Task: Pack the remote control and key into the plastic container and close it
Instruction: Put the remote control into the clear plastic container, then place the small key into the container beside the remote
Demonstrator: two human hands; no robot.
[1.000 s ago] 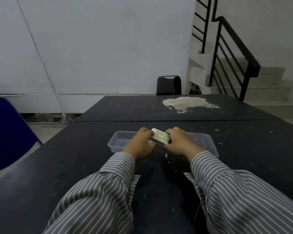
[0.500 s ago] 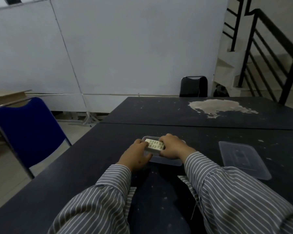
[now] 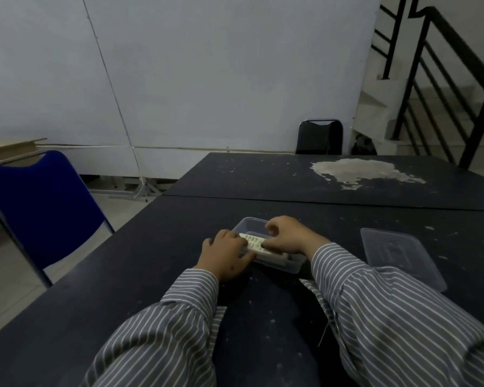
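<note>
Remote control (image 3: 255, 242): we see it lying in the clear plastic container (image 3: 287, 264) at centre frame, buttons up.
Left hand (image 3: 227, 258): fingers curled on the remote's left end.
Right hand (image 3: 287, 238): fingers pinching its right end.
Lid (image 3: 400, 256): flat on the tabletop (image 3: 123, 275), right of container, apart from it.
Key: we cannot find it.
Blue chair (image 3: 42, 208): left edge.

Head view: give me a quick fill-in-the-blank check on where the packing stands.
1. Both hands, left hand and right hand, are on the ____.
2. The remote lies in the clear ____.
3. The lid lies on the table to the ____ of the container.

Missing words: remote; container; right
</note>
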